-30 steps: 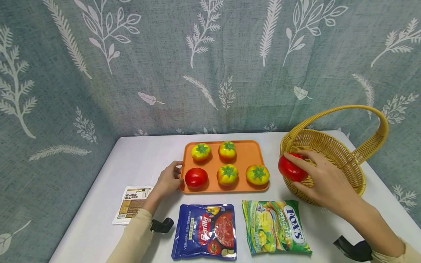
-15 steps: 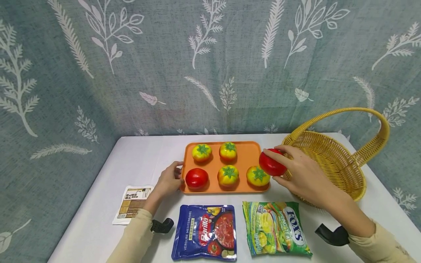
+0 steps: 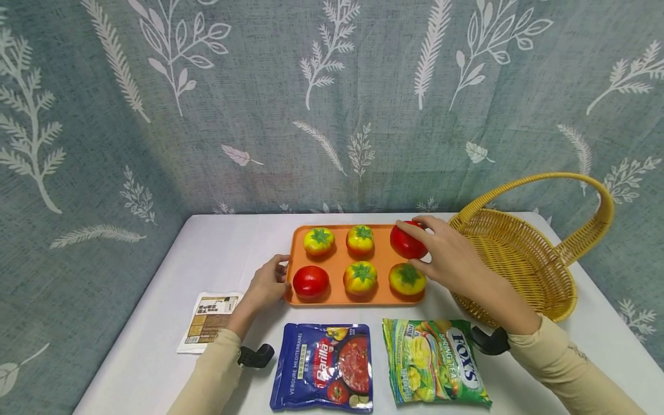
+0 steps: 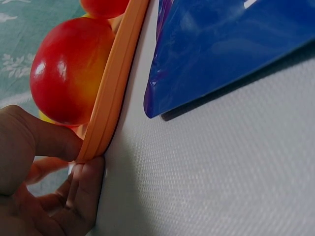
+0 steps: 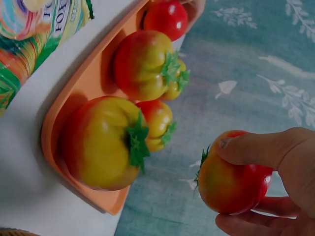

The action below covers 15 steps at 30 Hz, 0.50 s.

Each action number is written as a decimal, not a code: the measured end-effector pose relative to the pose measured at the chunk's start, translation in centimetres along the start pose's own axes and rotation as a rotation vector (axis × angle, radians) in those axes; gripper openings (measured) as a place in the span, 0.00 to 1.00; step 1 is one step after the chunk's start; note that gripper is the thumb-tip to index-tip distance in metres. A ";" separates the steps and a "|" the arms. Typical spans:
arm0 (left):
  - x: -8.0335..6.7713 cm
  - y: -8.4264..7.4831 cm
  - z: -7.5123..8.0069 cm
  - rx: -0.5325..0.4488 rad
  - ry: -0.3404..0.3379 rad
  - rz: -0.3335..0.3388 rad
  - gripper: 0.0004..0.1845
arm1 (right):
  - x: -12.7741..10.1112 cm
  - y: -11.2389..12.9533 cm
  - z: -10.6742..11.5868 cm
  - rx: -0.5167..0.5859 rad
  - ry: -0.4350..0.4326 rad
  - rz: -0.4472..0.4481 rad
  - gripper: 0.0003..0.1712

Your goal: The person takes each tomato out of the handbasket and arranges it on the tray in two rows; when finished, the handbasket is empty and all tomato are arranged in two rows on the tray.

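My right hand (image 3: pixel 452 256) pinches a toy tomato (image 3: pixel 407 241) over the far right corner of the orange tray (image 3: pixel 383 249). In the right wrist view this tomato (image 5: pixel 224 177) looks red and yellow, its green leafy top facing away from the palm. My left hand (image 3: pixel 267 282) grips the tray's left edge, and the left wrist view shows the thumb at the rim (image 4: pixel 110 93) with fingers beneath. On the tray lie several yellow-red tomatoes, among them a front right one (image 3: pixel 407 279), plus one with its red side up (image 3: pixel 310 282) at front left.
A wicker basket (image 3: pixel 562 288) with a tall handle stands right of the tray. In front lie a blue Barilla pouch (image 3: pixel 321 366) and a green Fox's candy bag (image 3: pixel 433 360). A white-and-brown packet (image 3: pixel 210 323) lies left. A patterned curtain (image 3: pixel 249 104) hangs behind.
My right hand has carried the tomato leftward and back, from beside the basket to above the tray's far right corner. The left hand has stayed at the tray's edge.
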State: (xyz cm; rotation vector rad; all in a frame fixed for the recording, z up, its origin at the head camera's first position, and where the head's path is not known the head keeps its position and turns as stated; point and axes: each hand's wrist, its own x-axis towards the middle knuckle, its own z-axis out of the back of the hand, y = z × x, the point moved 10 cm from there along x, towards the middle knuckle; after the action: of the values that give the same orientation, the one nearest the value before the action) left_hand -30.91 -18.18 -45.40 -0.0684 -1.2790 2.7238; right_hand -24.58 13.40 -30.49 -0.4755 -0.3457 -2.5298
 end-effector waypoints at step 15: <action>0.1 0.1 0.1 -0.009 -0.001 0.004 0.35 | 3.4 -2.5 -3.8 0.031 0.103 -0.077 0.40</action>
State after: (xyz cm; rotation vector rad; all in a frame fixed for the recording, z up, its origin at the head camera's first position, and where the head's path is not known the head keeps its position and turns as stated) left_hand -30.99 -18.28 -45.45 -0.0699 -1.2925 2.7221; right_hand -29.64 12.64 -32.98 -0.3239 -0.3696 -2.6074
